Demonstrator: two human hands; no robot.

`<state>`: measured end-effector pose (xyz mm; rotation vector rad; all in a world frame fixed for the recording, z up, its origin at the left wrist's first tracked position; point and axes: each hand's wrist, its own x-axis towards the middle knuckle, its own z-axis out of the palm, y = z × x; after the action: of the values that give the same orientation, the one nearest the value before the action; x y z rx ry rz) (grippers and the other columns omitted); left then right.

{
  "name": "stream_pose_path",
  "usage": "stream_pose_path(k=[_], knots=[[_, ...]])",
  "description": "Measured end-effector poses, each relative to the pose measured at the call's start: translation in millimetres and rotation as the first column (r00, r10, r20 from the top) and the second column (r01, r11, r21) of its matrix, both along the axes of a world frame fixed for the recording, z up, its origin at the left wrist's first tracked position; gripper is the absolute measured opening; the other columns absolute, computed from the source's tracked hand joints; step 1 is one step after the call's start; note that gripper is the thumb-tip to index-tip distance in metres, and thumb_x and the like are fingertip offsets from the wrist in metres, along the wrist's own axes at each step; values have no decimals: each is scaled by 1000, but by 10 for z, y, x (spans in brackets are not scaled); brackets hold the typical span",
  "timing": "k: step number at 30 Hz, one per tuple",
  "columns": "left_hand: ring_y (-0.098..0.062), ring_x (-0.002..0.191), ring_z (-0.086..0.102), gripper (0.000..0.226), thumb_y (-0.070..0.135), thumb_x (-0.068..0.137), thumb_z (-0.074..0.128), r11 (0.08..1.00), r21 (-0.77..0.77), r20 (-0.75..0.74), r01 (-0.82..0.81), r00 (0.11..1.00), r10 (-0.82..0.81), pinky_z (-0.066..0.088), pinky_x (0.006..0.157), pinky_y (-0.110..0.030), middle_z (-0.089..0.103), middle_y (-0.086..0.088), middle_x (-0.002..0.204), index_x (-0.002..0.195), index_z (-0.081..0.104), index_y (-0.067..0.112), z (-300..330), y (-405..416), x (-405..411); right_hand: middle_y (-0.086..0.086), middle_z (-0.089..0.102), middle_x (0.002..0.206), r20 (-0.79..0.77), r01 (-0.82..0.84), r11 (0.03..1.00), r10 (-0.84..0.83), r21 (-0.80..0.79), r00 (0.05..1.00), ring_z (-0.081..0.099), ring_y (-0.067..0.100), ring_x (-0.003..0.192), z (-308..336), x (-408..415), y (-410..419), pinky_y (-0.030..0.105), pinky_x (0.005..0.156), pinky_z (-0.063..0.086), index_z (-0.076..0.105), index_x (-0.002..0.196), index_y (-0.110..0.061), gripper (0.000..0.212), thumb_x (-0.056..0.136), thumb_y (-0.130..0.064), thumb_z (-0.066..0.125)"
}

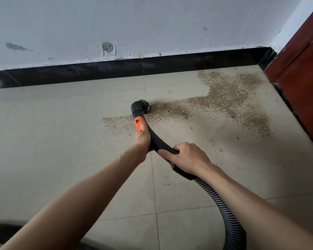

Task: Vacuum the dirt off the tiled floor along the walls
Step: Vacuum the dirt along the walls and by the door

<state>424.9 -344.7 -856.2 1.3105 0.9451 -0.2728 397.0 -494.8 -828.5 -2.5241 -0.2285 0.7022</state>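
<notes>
A black vacuum nozzle (140,107) touches the beige tiled floor (61,132) at the left end of a band of brown dirt (229,98). The dirt spreads right toward the corner by the wall. My left hand (142,139) grips the black handle tube just below its orange button (138,123), thumb lying along the orange part. My right hand (186,156) grips the curved handle further back, where the ribbed hose (222,208) begins. A thinner patch of dirt (119,123) lies left of the handle.
A black skirting board (98,73) runs along the scuffed white wall (134,24). A red-brown wooden door or frame (302,73) stands at the right. The hose loops down to the bottom edge; a dark object (2,231) shows at the bottom left.
</notes>
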Motion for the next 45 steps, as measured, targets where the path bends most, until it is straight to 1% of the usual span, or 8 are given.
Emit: stream_pose_path(k=[8,15,18,21,27,35,41,45], knots=[[-22,78,59,57,61,94,31,997,-61,-10,49,999,-50,48,54,-32,55,-8,90,113,42,9,15,-88,197,-12,55,50,31,56,998,-55,-18,998,54,6,55,-26,97,-75,26,48,32,52,59,-20,60,83,-75,48],[-23,80,58,59,60,94,31,988,-107,-3,109,994,-110,48,56,-34,55,-9,93,117,40,7,46,-196,271,-5,67,67,27,106,994,-105,-5,994,62,14,65,-34,97,-162,27,56,43,56,63,-19,60,83,-75,47],[-24,81,58,59,60,95,32,987,-115,1,109,994,-110,48,62,-36,54,-10,93,119,40,6,54,-181,249,-4,66,68,12,103,995,-102,-15,995,60,13,64,16,84,-133,27,54,40,56,64,-18,60,83,-75,47],[-22,78,57,53,57,96,32,991,-100,4,85,996,-85,47,57,-33,54,-9,90,114,39,7,40,-123,198,-4,61,66,10,84,996,-84,-26,996,56,12,63,68,56,-70,27,52,35,55,65,-18,59,83,-74,48],[-20,74,56,64,63,92,35,991,-131,7,35,999,-34,46,56,-32,53,-7,87,121,43,6,56,1,114,2,66,81,26,32,997,-30,-64,999,61,24,77,135,-2,64,31,61,39,57,79,-15,60,85,-74,45],[-21,82,57,61,62,93,36,990,-138,-23,30,999,-34,45,57,-32,56,-10,97,117,41,7,78,85,58,0,58,72,34,9,997,-6,-81,999,55,24,69,197,-47,155,30,54,33,52,75,-16,58,86,-72,46],[-23,83,58,62,62,93,36,984,-155,-30,89,995,-95,46,57,-34,56,-10,99,119,42,5,137,-89,137,2,69,88,28,80,992,-78,-94,997,64,25,81,192,-31,14,31,67,45,64,91,-12,64,85,-73,45],[-23,81,59,64,63,92,37,979,-167,-31,116,992,-123,46,55,-33,56,-10,96,118,42,5,147,-212,203,2,71,88,16,124,988,-123,-87,992,65,25,82,185,-9,-92,32,71,50,65,92,-11,65,85,-72,44]])
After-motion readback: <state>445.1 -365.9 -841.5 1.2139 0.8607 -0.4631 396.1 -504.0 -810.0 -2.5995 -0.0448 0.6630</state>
